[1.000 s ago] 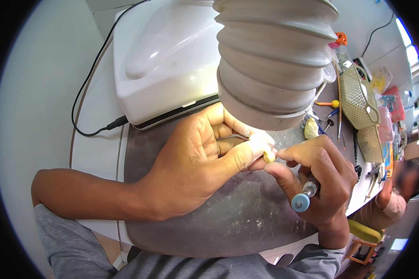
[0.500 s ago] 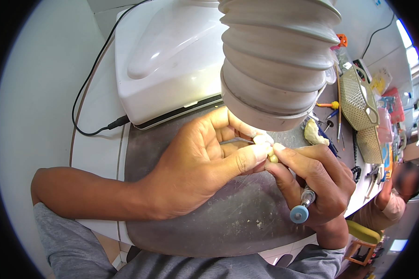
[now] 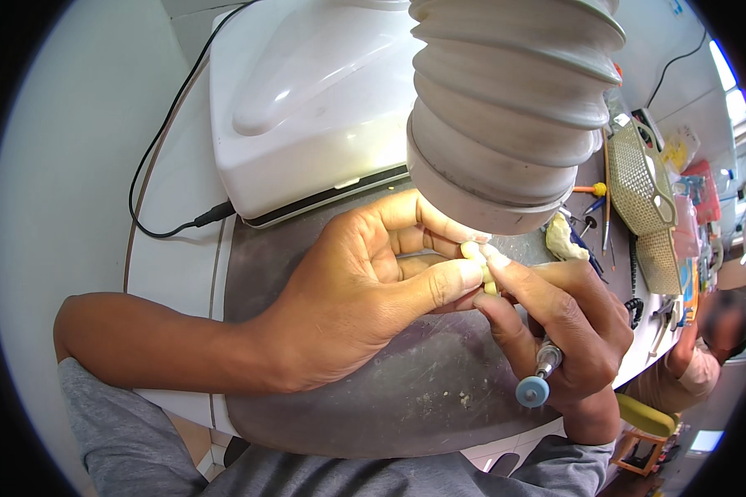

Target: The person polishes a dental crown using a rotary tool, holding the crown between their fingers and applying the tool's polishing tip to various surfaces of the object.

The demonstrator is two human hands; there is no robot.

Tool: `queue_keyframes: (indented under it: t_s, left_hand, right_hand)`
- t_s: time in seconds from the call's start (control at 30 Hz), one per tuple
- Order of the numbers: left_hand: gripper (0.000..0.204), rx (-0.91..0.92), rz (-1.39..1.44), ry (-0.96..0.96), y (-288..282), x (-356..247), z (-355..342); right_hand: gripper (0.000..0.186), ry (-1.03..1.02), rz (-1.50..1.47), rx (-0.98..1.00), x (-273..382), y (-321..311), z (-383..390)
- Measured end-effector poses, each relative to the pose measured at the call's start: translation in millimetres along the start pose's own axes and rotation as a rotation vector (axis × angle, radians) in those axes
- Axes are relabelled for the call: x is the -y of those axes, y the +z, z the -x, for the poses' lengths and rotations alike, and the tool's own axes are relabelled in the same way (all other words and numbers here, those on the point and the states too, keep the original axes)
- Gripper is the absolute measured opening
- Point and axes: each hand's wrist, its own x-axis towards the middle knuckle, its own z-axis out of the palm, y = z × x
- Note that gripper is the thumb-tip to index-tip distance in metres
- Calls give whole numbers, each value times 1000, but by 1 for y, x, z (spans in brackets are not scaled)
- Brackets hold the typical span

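Observation:
A small pale yellow piece with rounded, tooth-like lobes point(image 3: 471, 250) sits between the fingertips of both hands, just below a wide ribbed hose. My left hand point(image 3: 365, 290) pinches it between thumb and fingers, which hide part of it. From the other side, the thumb and index finger of my right hand point(image 3: 568, 319) touch the piece. Also held in the right hand, against the curled fingers, is a slim metal tool with a round light blue end point(image 3: 533, 391); its far end is hidden. Both hands are above a dark grey work mat point(image 3: 373, 414).
Overhead hangs the ribbed white hose point(image 3: 506, 132). At the back left stands a glossy white machine point(image 3: 307, 108) with a black cable point(image 3: 214, 215). Rightward lie a cream lump point(image 3: 565, 240), small tools and a beige perforated basket point(image 3: 634, 182). Another person point(image 3: 704, 356) is at far right.
The piece and fingertips have shifted slightly, and the piece seems turned a little. The hose and machine appear a bit farther right in the picture. Both grips stay the same.

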Motion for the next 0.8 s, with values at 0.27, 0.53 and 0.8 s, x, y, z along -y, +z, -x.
queue_keyframes:
  t_s: [0.27, 0.53, 0.8]
  left_hand:
    - [38, -7, 4, -16, -1, -1, -3]
    - [39, 161, 43, -69, -5, -2, -2]
    - [43, 211, 8, -105, -3, -4, -5]
  right_hand:
    - [21, -46, 27, -12, -1, 1, 1]
    - [68, 206, 84, 264, -10, -15, -1]
    - [65, 200, 34, 364, -15, -14, -3]
